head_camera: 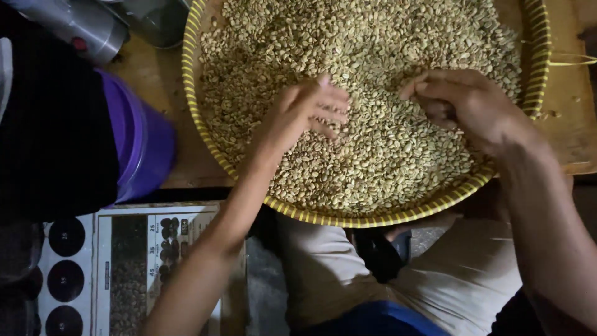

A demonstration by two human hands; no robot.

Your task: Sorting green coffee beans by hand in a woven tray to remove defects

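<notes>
The left hand (305, 115) lies in the middle of the frame, on top of the beans (373, 143); its fingers are spread a little and slightly bent, the tips touching the beans, so it is open and holds nothing that I can see; this flat posture looks suited for pushing single beans aside. The right hand (463, 106), at the right of centre, is curled, the fingertips drawn together near the thumb as in a pinch; whether a bean is between them I cannot tell, because the fingers hide it.

The beans are pale, greenish-beige, and fill a wide round woven tray (205, 134) with a yellow striped rim, which takes the whole upper middle of the frame; the layer is shallow, so both hands have free room to move in every direction over it; the right hand is near the rim at the right, the left hand well apart from any edge.

The tray rests on a wooden table (575, 118); its lower edge hangs over the person's lap. At the left stands a purple bucket (140, 143), near the rim but not touching; in the lower left lies a printed chart (149, 255) with dark circles.
</notes>
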